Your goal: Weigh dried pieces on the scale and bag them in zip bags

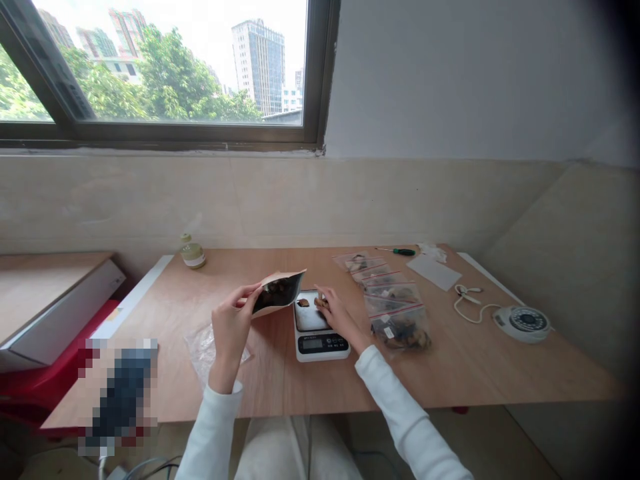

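Note:
My left hand (235, 327) grips a brown paper pouch (286, 273) by its near side, tilted so its dark mouth faces me; dark pieces show inside. The pouch hangs just left of a white digital kitchen scale (323, 357). Over the scale's right side, my right hand (334, 312) has its fingers closed around a small brown dried piece (321, 303) at the weighing plate. Another brown piece (303, 303) lies alone on the plate. The digits on the scale's display are too small to read.
Zip bags with dried dark pieces (400, 330) overlap right of the scale. Beyond them are a green-handled screwdriver (404, 252), a white card (434, 272) and a round white camera with cable (523, 323). A clear plastic bag (200, 347) and glass bottle (193, 253) are left.

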A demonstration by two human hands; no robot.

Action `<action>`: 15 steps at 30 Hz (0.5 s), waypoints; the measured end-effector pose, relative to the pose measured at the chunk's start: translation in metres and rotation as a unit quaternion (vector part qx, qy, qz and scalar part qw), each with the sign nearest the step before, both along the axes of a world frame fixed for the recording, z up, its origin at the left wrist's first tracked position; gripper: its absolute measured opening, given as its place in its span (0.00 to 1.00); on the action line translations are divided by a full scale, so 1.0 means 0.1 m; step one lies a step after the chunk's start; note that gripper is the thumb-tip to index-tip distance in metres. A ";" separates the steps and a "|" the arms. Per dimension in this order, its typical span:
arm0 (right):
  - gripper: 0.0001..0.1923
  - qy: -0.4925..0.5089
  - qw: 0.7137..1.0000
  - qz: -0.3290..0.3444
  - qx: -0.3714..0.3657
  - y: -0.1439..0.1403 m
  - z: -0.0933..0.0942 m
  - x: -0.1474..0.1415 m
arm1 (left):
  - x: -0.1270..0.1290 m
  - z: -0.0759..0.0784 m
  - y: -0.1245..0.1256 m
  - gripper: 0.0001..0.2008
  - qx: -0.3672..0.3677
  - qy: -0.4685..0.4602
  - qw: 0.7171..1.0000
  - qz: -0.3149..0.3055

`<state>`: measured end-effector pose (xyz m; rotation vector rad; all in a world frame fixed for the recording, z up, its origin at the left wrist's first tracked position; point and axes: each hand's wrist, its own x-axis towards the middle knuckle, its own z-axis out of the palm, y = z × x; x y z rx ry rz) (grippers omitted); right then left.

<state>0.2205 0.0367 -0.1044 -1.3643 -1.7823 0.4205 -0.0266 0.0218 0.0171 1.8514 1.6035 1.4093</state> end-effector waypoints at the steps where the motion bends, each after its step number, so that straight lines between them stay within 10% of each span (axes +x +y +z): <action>1: 0.26 0.019 1.000 -0.004 -0.006 -0.01 -0.01 0.02 | 0.00 0.00 -0.01 0.13 -0.003 -0.002 1.000 -0.001; 9: 0.17 0.077 0.996 -0.046 0.017 -0.05 0.17 0.16 | 0.00 -0.02 -0.05 0.13 -0.001 0.001 1.000 -0.001; 15: 0.13 0.135 0.987 -0.015 0.091 -0.33 0.92 -0.03 | 0.03 -0.03 -0.07 0.14 -0.004 -0.004 1.000 -0.011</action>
